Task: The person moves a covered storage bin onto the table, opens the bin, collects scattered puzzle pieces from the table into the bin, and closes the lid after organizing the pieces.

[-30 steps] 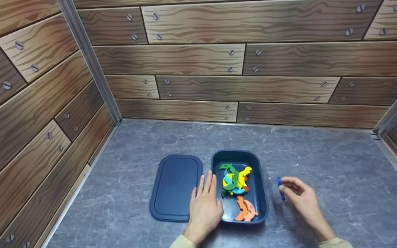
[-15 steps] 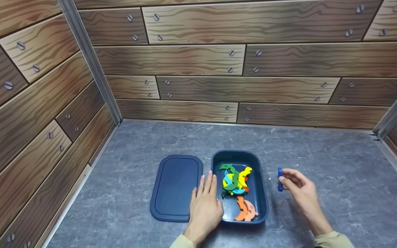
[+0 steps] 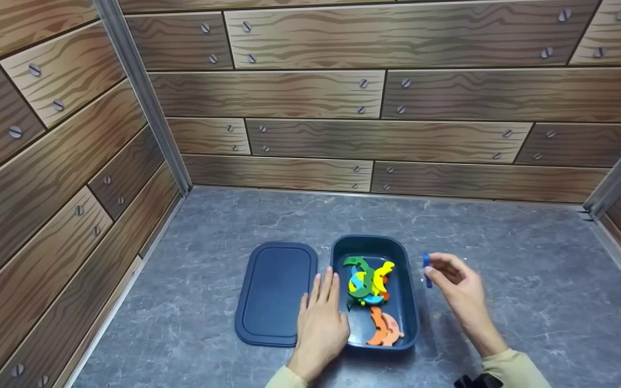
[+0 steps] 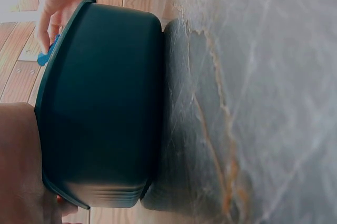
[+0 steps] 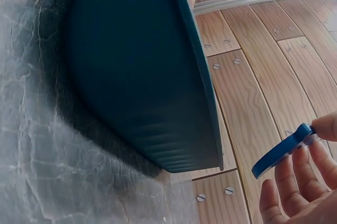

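My right hand (image 3: 460,293) pinches a blue curved toy piece (image 5: 281,151) between thumb and fingers, just beyond the right rim of a dark blue box (image 3: 412,318). The left hand (image 3: 321,323) lies with straight fingers along the box's left wall, beside a flat dark blue lid (image 3: 278,293). Inside the box sit several colourful shaped pieces: a green piece (image 3: 367,280), a yellow piece (image 3: 379,277), an orange piece (image 3: 378,326) and a pink piece (image 3: 391,327). Some of them overlap, so parts are hidden. In the left wrist view, the box's outer wall (image 4: 105,97) fills the middle.
A grey marbled tabletop (image 3: 531,280) bears the box and lid. Wood-patterned walls (image 3: 310,140) stand at the back and left, with metal strips (image 3: 154,108) at the corners.
My right hand has moved up and left toward the box with the blue toy piece in its pinch. The left hand has stayed in place.
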`<state>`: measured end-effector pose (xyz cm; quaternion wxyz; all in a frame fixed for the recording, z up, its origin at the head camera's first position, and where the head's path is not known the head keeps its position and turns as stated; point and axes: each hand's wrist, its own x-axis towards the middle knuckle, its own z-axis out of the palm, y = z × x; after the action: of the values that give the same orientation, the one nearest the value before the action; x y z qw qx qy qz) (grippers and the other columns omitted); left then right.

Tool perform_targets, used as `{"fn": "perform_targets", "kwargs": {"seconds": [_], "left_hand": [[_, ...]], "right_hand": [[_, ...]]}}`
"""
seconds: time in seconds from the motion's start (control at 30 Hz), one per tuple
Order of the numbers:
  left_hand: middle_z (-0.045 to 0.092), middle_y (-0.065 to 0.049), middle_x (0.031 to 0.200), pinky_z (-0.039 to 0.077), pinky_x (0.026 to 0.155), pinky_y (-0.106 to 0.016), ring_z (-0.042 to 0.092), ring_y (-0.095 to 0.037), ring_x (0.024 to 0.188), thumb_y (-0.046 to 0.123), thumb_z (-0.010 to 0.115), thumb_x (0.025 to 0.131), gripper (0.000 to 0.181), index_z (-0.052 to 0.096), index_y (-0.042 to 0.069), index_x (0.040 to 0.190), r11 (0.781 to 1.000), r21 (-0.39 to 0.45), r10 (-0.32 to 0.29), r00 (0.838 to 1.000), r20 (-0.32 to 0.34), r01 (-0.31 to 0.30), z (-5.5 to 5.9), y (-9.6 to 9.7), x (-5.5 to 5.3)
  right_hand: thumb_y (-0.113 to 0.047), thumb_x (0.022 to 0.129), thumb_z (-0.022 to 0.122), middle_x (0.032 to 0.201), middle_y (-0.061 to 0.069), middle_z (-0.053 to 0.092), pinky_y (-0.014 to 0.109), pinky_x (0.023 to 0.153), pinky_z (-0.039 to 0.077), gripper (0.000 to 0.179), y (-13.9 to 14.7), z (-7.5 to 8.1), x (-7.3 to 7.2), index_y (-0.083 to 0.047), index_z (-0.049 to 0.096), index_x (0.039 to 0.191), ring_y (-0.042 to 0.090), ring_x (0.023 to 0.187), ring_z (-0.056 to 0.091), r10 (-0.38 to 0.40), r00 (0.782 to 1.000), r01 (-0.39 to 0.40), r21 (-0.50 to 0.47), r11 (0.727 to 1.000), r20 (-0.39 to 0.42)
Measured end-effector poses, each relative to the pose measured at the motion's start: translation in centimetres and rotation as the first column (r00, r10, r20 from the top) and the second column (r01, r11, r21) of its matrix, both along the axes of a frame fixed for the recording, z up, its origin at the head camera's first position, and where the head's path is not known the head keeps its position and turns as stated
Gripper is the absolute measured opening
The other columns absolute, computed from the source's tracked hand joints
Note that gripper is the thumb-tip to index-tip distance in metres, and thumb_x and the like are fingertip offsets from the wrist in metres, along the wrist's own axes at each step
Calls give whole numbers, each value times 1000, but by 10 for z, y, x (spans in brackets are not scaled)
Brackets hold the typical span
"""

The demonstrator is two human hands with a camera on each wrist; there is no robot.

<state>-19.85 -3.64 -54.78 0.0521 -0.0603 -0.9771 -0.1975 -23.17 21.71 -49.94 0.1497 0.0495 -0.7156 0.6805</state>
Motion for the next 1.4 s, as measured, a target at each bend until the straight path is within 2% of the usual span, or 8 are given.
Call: {"fn": "perform_targets", "kwargs": {"seconds": [0.23,0.47,0.73,0.9,1.13,1.4], "left_hand": [[13,4,164,23,114,-54,11,-21,149,23,53,94,69,27,15,157,1000,-2,1,1000,18,-1,0,0,-1],[14,3,164,23,114,-55,13,-22,149,23,53,94,68,28,14,157,1000,-4,0,1000,12,0,1,1,-1],[17,2,163,25,113,-55,15,-23,149,22,54,93,68,31,13,156,1000,-6,-4,1000,-4,4,2,0,-1],[16,3,164,24,113,-55,14,-22,149,24,55,93,69,30,13,156,1000,-8,-2,1000,11,2,2,0,-1],[15,3,164,23,114,-55,12,-21,149,24,55,94,68,29,14,156,1000,-6,2,1000,19,-2,1,0,-2],[16,3,163,25,113,-56,13,-22,149,25,56,94,68,30,14,156,1000,-11,-3,1000,0,3,2,0,-1]], "right_hand": [[4,89,67,100,24,65,24,71,54,23,-11,6,-3,7,67,112,19,83,64,30,998,-25,83,996,-62],[2,90,67,102,18,68,26,72,52,21,-26,27,4,4,67,111,21,87,64,70,993,-45,244,969,-93],[-12,91,71,100,0,68,29,73,45,21,-30,12,-10,-13,70,112,15,88,60,83,995,-53,405,913,-57],[-11,89,73,95,-8,67,38,76,40,22,-35,9,-13,-19,70,109,13,87,58,119,990,-63,512,857,-78],[-10,88,73,97,-8,64,41,78,49,21,-44,3,-19,-15,71,109,14,87,59,184,980,-95,624,776,-80],[-12,87,74,99,-6,67,44,84,42,18,-52,-4,-25,-18,72,104,17,87,61,199,971,-37,749,662,-128]]}}
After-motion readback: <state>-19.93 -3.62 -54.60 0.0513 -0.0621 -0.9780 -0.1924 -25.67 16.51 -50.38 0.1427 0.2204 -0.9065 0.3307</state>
